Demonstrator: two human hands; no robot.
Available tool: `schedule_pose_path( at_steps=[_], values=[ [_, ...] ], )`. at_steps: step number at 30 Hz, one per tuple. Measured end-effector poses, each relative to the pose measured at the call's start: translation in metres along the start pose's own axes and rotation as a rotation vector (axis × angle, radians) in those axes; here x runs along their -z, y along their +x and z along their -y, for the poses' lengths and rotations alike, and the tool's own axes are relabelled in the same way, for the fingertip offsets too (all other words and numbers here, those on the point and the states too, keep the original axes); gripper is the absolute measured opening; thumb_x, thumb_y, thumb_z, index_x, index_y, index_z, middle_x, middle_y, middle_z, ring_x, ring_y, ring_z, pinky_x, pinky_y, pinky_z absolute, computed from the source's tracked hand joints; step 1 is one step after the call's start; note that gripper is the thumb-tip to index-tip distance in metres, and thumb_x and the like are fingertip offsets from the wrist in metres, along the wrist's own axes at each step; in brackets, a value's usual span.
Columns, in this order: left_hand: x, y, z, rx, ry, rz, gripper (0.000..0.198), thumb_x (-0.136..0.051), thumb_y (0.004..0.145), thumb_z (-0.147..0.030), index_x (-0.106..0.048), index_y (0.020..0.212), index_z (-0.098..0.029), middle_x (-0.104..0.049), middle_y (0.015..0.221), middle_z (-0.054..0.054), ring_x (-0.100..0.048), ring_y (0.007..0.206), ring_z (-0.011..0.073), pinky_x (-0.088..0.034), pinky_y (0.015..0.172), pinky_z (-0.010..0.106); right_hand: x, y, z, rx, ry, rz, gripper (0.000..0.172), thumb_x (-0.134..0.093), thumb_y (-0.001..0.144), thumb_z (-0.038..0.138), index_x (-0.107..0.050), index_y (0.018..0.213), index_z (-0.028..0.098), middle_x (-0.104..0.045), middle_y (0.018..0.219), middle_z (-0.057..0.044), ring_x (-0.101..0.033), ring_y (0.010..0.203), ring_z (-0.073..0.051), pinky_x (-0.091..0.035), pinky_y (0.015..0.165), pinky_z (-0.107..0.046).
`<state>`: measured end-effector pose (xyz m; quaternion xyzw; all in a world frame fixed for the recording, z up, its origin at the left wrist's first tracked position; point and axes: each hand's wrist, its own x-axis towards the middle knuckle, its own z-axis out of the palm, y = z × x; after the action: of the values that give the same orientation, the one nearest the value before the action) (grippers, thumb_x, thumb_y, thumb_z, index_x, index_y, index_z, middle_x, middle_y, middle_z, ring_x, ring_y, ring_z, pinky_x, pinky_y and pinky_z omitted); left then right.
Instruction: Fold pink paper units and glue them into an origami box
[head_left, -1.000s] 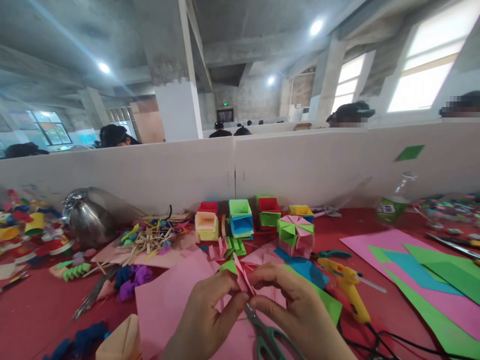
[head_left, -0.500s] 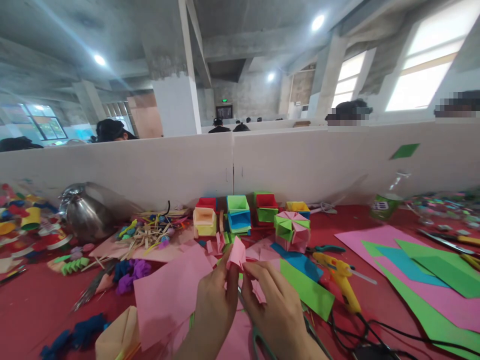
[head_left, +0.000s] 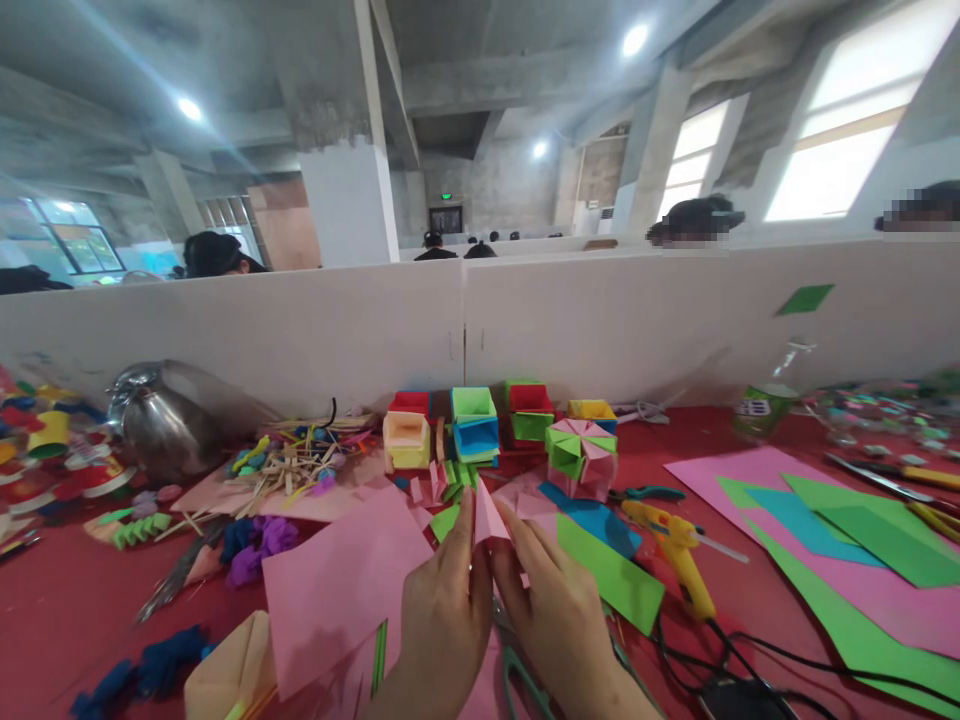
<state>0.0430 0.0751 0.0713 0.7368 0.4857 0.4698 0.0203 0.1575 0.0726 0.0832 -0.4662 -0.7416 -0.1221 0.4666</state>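
Between my two hands is a small folded piece of pink paper (head_left: 489,518), its pointed tip facing up and away. My left hand (head_left: 444,605) pinches it from the left side. The fingers of my right hand (head_left: 551,605) press on its right edge, closed against it. Under my hands lie scissors with green handles (head_left: 517,680), partly covered, and sheets of pink paper (head_left: 341,575). Just beyond stand open folded-paper boxes (head_left: 475,420) in several colours and a pink and green many-sided paper box (head_left: 583,455).
To the right lie a yellow glue gun (head_left: 679,555) with a black cord and stacked coloured sheets (head_left: 817,560). A steel kettle (head_left: 172,420), wooden sticks (head_left: 292,470) and purple crumpled pieces (head_left: 262,550) are at left. A white partition (head_left: 360,320) runs along the back; people sit beyond it.
The pink paper has turned from a rolled, curved shape to a sharper pointed fold. My hands have come closer together, with the right fingers now along its edge.
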Motion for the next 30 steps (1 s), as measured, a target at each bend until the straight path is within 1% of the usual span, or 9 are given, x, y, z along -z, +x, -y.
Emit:
schedule_pose_path(
  at_steps=[3, 6, 8, 11, 16, 21, 25, 27, 30],
  values=[
    [0.000, 0.001, 0.002, 0.062, -0.036, 0.024, 0.045, -0.036, 0.089, -0.022, -0.039, 0.133, -0.017, -0.065, 0.113, 0.011, -0.067, 0.088, 0.0195, -0.053, 0.068, 0.026, -0.002, -0.001, -0.001, -0.004, 0.004, 0.022, 0.031, -0.037, 0.089, 0.019, -0.060, 0.108, 0.010, -0.069, 0.077, -0.010, -0.065, 0.059, -0.018, -0.052, 0.049, -0.026],
    [0.003, 0.004, 0.005, 0.110, -0.170, 0.109, 0.049, -0.035, 0.089, -0.020, -0.032, 0.137, -0.016, -0.053, 0.129, 0.012, -0.055, 0.113, 0.0201, -0.049, 0.086, 0.029, -0.002, -0.001, -0.002, -0.023, 0.038, 0.060, 0.033, -0.038, 0.087, 0.017, -0.059, 0.112, 0.013, -0.070, 0.082, -0.009, -0.067, 0.062, -0.018, -0.053, 0.051, -0.026],
    [0.005, 0.005, 0.006, 0.127, -0.246, 0.159, 0.051, -0.034, 0.089, -0.018, -0.028, 0.139, -0.015, -0.049, 0.133, 0.012, -0.049, 0.120, 0.0197, -0.046, 0.091, 0.030, -0.001, -0.001, -0.002, -0.037, 0.058, 0.077, 0.035, -0.038, 0.086, 0.014, -0.058, 0.115, 0.014, -0.070, 0.085, -0.008, -0.067, 0.064, -0.018, -0.054, 0.052, -0.026],
    [0.006, 0.005, 0.006, 0.121, -0.300, 0.165, 0.051, -0.032, 0.089, -0.015, -0.025, 0.140, -0.014, -0.042, 0.139, 0.012, -0.038, 0.128, 0.0195, -0.039, 0.100, 0.033, 0.002, 0.000, -0.004, -0.044, 0.040, 0.062, 0.038, -0.040, 0.083, 0.013, -0.056, 0.117, 0.014, -0.071, 0.082, -0.008, -0.067, 0.059, -0.018, -0.053, 0.049, -0.026],
    [0.004, 0.002, 0.003, 0.113, -0.343, 0.161, 0.049, -0.033, 0.090, -0.017, -0.027, 0.139, -0.017, -0.034, 0.144, 0.010, -0.030, 0.132, 0.0195, -0.032, 0.106, 0.037, 0.005, 0.001, -0.006, -0.023, -0.009, 0.043, 0.040, -0.039, 0.083, 0.013, -0.053, 0.121, 0.014, -0.071, 0.075, -0.007, -0.066, 0.056, -0.018, -0.052, 0.045, -0.025],
    [0.004, 0.001, -0.001, 0.157, -0.412, 0.170, 0.045, -0.031, 0.093, -0.022, -0.028, 0.138, -0.021, -0.034, 0.144, 0.007, -0.030, 0.132, 0.0169, -0.030, 0.107, 0.036, 0.004, 0.001, -0.006, 0.020, -0.032, 0.044, 0.039, -0.037, 0.082, 0.009, -0.054, 0.117, 0.011, -0.072, 0.085, -0.010, -0.067, 0.059, -0.019, -0.054, 0.047, -0.027],
    [0.003, 0.001, 0.000, 0.196, -0.407, 0.178, 0.046, -0.031, 0.091, -0.018, -0.031, 0.137, -0.020, -0.034, 0.144, 0.008, -0.029, 0.133, 0.0173, -0.029, 0.108, 0.039, 0.006, 0.003, -0.003, 0.008, -0.041, 0.051, 0.041, -0.038, 0.084, 0.011, -0.049, 0.123, 0.012, -0.070, 0.076, -0.006, -0.065, 0.053, -0.017, -0.052, 0.044, -0.026],
    [0.003, 0.001, 0.002, 0.222, -0.406, 0.172, 0.046, -0.032, 0.090, -0.016, -0.033, 0.136, -0.018, -0.034, 0.144, 0.009, -0.028, 0.133, 0.0180, -0.028, 0.108, 0.040, 0.008, 0.004, -0.002, 0.031, -0.035, 0.029, 0.042, -0.041, 0.084, 0.014, -0.047, 0.126, 0.015, -0.070, 0.085, -0.007, -0.066, 0.065, -0.018, -0.054, 0.052, -0.027],
    [0.006, 0.002, 0.005, 0.221, -0.418, 0.173, 0.047, -0.033, 0.089, -0.015, -0.033, 0.135, -0.018, -0.035, 0.144, 0.009, -0.027, 0.134, 0.0178, -0.026, 0.109, 0.041, 0.012, 0.007, -0.002, 0.133, 0.041, -0.018, 0.039, -0.046, 0.083, 0.012, -0.052, 0.121, 0.020, -0.063, 0.108, -0.011, -0.062, 0.093, -0.020, -0.054, 0.074, -0.032]
  ],
)
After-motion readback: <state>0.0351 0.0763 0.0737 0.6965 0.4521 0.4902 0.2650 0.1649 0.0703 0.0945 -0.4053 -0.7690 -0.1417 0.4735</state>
